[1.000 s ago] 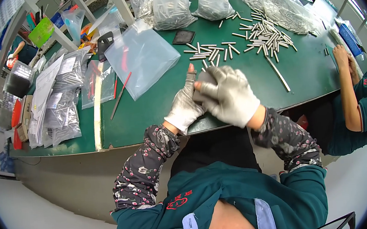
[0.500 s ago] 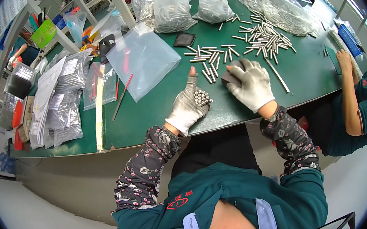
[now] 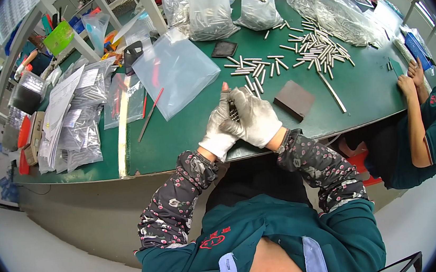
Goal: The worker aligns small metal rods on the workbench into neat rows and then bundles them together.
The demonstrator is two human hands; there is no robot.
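Observation:
My left hand [image 3: 217,132], in a white glove with bare thumb tip, grips a bundle of short steel pins [image 3: 234,114], mostly hidden between the palms. Against the bundle's other side is my gloved right hand [image 3: 257,120], its fingers wrapped over the pins. A dark brown rectangular block [image 3: 294,100] lies on the table just right of my right hand. Beyond my hands are a few scattered steel pins [image 3: 254,70] and, farther right, a larger loose heap of them [image 3: 320,51].
On the green table [image 3: 176,140] lie a narrow metal strip [image 3: 332,92], a dark square pad [image 3: 224,49] and a flat clear bag [image 3: 174,74]. Filled bags of pins [image 3: 209,14] stand at the back. Bagged parts with papers [image 3: 76,124] lie left; a co-worker's hands [image 3: 412,77] are at right.
My right hand has let go of the brown block, leaving it on the table, and moved left onto the pin bundle. The left hand still grips the bundle. The co-worker's second hand has appeared.

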